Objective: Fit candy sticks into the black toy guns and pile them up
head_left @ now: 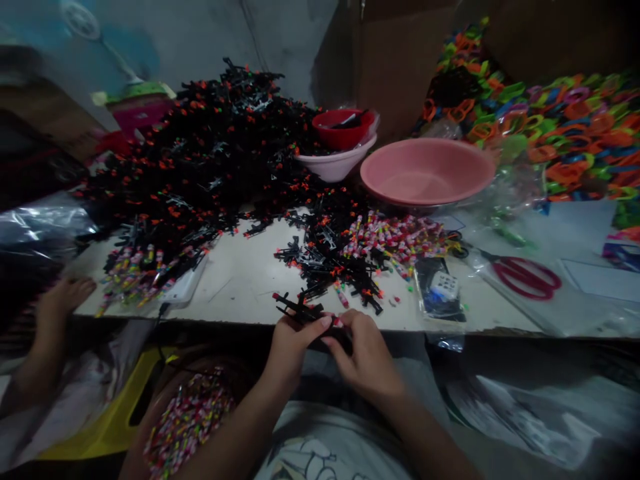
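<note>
Close to the table's front edge, my left hand is closed around a small black toy gun with a red tip pointing left. My right hand pinches a small pink-and-white piece against the toy's right end. Just beyond my hands lies a loose pile of black toy guns with orange tips. Beside that pile, to the right, are many small pink-and-white wrapped pieces. The exact contact between the piece and the toy is blurred.
A large heap of black toys rises behind left. A pink basin and a red bowl stand at the back. Red-handled scissors lie right. Another person's hand rests at the left edge. Colourful plastic pieces fill the back right.
</note>
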The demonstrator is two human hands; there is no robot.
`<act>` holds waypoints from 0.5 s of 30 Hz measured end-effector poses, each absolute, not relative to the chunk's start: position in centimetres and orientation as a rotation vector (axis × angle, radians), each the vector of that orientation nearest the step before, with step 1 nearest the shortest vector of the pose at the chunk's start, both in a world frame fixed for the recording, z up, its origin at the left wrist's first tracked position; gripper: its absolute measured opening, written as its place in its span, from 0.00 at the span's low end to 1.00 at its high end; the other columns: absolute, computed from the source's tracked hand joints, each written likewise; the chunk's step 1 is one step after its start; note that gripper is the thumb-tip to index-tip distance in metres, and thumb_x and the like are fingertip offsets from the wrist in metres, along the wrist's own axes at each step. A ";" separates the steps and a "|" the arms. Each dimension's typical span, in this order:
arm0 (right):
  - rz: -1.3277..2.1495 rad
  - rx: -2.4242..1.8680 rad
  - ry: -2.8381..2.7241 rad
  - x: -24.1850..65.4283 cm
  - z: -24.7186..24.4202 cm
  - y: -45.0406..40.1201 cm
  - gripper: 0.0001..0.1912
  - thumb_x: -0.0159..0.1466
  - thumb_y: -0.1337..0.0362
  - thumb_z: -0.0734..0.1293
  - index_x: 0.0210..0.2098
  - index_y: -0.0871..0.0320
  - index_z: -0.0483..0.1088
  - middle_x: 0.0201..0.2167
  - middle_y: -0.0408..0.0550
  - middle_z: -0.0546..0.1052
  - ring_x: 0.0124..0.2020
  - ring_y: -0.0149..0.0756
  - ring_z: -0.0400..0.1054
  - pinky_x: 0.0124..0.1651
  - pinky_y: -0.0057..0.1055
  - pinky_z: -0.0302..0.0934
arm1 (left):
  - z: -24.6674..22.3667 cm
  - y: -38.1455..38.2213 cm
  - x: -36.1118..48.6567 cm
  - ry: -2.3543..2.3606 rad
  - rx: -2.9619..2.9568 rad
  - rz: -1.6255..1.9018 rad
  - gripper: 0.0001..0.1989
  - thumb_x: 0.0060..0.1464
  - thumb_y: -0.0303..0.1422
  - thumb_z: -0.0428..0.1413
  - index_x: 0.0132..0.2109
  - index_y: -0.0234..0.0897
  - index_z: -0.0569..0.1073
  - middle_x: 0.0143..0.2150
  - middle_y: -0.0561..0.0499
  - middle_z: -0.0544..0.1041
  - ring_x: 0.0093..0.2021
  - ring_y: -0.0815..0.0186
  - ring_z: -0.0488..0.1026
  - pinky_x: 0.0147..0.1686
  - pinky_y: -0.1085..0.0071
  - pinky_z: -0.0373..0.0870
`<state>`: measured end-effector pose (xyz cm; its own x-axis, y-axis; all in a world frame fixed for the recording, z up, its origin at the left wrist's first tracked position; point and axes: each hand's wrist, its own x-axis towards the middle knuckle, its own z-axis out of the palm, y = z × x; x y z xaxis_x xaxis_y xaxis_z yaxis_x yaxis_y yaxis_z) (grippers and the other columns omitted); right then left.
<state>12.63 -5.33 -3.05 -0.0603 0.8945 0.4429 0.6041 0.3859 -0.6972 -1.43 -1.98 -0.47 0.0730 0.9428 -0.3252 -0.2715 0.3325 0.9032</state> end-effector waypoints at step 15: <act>0.198 -1.638 -1.814 14.0 -6.4 -2.8 0.18 0.64 0.55 0.62 0.50 0.58 0.65 0.43 0.53 0.73 0.44 0.45 0.66 0.45 0.39 0.56 | -2.9 4.6 -11.1 1.923 1.469 0.796 0.22 0.49 0.44 0.56 0.46 0.34 0.74 0.38 0.44 0.77 0.34 0.59 0.73 0.37 0.63 0.71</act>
<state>13.98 -2.84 -6.38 0.0191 0.9268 0.3751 0.8240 0.1979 -0.5309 -11.10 4.58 -2.92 -0.2205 0.9710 -0.0926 0.6213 0.2130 0.7541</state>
